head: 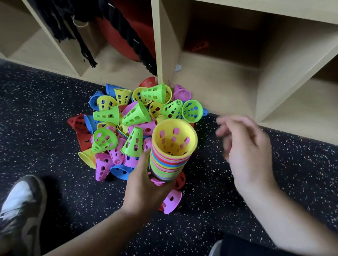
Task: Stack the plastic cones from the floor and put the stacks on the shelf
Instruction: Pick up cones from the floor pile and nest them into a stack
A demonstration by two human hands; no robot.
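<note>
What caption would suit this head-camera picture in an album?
Left hand holds a stack of cones above the pile; right hand open, blurred, near the shelf.

There are two hands, the left hand [145, 189] and the right hand [246, 149], one stack [168, 158], one big pile of cones [127, 121], too many to count, and two shoes [17, 212].
</note>
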